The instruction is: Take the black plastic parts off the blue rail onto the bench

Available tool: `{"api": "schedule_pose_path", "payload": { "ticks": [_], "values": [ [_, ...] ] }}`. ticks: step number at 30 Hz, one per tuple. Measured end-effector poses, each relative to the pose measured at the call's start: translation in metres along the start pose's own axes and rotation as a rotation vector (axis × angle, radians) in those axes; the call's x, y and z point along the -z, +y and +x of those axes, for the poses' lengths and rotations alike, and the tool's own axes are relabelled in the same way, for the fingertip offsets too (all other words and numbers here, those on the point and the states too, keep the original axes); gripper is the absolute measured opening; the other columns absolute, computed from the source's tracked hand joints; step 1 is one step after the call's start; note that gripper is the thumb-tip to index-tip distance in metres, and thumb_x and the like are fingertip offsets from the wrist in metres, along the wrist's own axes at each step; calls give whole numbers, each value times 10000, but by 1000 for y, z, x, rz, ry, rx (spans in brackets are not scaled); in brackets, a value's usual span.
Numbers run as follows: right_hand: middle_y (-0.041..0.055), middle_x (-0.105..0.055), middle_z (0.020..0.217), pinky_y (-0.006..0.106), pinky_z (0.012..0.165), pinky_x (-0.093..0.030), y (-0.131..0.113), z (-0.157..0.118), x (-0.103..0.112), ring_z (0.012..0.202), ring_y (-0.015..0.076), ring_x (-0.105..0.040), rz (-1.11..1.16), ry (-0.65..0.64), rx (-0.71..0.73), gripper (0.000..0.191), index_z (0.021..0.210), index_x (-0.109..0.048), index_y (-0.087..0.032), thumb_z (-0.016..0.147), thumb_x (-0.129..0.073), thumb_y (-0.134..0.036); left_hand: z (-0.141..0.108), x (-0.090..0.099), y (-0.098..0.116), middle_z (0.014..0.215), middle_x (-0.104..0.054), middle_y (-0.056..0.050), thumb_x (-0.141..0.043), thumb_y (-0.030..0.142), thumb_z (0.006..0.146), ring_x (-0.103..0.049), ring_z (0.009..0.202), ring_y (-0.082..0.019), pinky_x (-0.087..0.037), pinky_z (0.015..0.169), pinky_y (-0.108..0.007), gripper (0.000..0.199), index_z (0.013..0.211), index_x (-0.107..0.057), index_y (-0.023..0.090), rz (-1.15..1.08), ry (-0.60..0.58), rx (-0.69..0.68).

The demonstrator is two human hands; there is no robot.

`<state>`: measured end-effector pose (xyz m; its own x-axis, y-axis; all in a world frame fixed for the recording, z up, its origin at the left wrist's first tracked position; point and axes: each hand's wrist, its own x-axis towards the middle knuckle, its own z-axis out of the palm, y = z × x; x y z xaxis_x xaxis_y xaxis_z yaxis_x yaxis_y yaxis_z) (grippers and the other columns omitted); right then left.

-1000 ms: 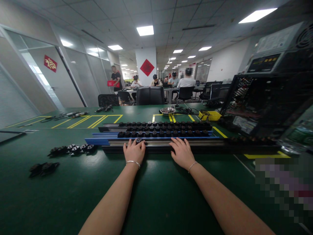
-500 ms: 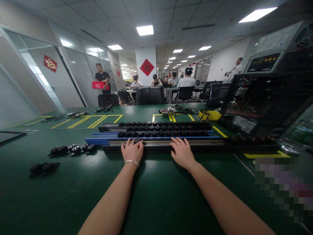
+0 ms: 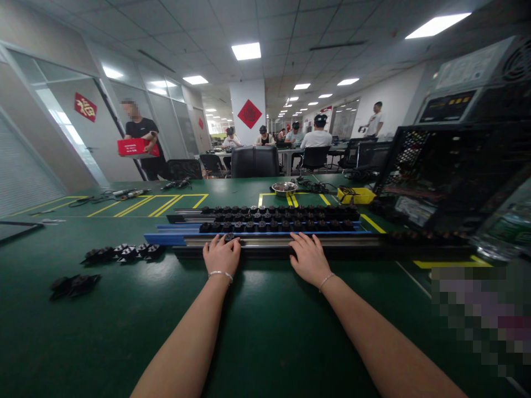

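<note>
My left hand (image 3: pixel 222 257) is at the near metal rail (image 3: pixel 265 242), its fingers closed around a small black part (image 3: pixel 230 237) seated in the rail. Only the top of that part shows between thumb and fingers. Farther right, my right hand (image 3: pixel 309 257) rests with its fingers stretched over the same rail, holding nothing visible. Just beyond lies a blue rail (image 3: pixel 166 239), and behind it a row of similar black parts (image 3: pixel 274 226) stands side by side. Another such row (image 3: pixel 282 210) runs farther back.
Loose black parts (image 3: pixel 128 253) and a smaller cluster (image 3: pixel 74 286) lie on the green table (image 3: pixel 265 331) at left. A metal bowl (image 3: pixel 284 188), a yellow tray (image 3: pixel 355 195) and an open computer case (image 3: pixel 448 171) are behind and right. People are in the background.
My left hand has shifted slightly left along the rail with the black part. My right hand has stayed put. A person carrying a red box has moved left in the background.
</note>
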<state>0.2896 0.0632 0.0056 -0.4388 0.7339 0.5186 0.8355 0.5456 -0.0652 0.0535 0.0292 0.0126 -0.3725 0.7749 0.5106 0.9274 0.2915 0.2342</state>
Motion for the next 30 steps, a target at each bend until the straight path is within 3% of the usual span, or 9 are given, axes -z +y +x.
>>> {"api": "schedule_pose_path", "payload": {
  "ticks": [30],
  "values": [
    [49,-490,1298,475,1050,-185,1,0,-2,1220,227,-370,15,17,-9,229,960,-578,-199,761,-470,-236,6,2,-13,1143,-623,-2,-357,380,826,-445,1150,-218,-210,994,-484,338,913,-683,366,-13,14,64]
  ]
}}
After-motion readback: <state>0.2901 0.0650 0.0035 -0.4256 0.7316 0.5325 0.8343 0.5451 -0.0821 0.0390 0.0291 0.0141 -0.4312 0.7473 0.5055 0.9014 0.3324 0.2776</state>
